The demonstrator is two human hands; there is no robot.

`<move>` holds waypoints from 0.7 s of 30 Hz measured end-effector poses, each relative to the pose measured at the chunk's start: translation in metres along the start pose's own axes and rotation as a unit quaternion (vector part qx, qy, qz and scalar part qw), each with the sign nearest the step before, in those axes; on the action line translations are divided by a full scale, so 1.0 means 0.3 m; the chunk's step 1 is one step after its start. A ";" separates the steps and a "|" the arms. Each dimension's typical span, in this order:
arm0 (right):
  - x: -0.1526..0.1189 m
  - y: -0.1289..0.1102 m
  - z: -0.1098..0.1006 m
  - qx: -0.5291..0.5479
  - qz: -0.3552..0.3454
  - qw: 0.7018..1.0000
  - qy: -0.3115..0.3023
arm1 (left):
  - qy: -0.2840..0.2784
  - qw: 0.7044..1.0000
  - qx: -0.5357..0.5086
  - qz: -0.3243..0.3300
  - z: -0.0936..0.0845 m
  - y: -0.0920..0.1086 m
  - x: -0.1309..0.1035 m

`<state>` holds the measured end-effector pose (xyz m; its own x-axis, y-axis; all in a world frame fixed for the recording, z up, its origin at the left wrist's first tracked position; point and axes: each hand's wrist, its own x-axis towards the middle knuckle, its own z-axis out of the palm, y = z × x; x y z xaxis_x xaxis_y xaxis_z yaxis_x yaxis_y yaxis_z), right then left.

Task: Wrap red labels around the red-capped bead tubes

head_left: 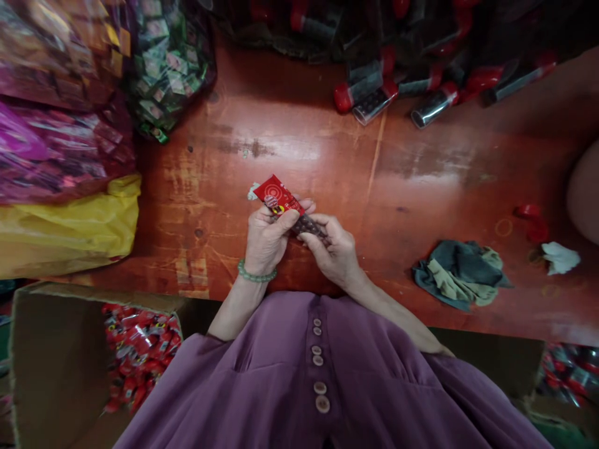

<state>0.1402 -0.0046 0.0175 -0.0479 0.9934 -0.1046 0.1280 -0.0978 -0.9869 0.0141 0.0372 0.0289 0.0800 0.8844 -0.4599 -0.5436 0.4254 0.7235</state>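
A small red packet (pixel 279 197) with a printed label sits in my left hand (pixel 269 240), its thumb pressed on the lower part; a green bead bracelet is on that wrist. Below the red part, a clear section with dark round pieces (pixel 309 226) slants down to the right. My right hand (pixel 334 249) grips its lower end between thumb and fingers. Both hands are above the reddish wooden table (pixel 290 143), close to its near edge.
Clear tubes with red caps (pixel 374 103) lie at the back. Bags of small packets (pixel 171 68) and a yellow bag (pixel 75 231) stand left. Crumpled cloths (pixel 461 274) lie right. A cardboard box (pixel 51 355) holding red items is lower left.
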 end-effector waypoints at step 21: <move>0.034 0.089 0.004 0.162 0.045 0.986 -0.014 | 0.024 1.000 0.004 0.014 0.040 -0.034 0.000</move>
<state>0.1421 0.0029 -0.0100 -0.0778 0.9784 -0.1917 -0.1905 -0.2033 -0.9604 0.0297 0.0353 0.0279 0.0243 0.8861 -0.4628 -0.5390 0.4015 0.7404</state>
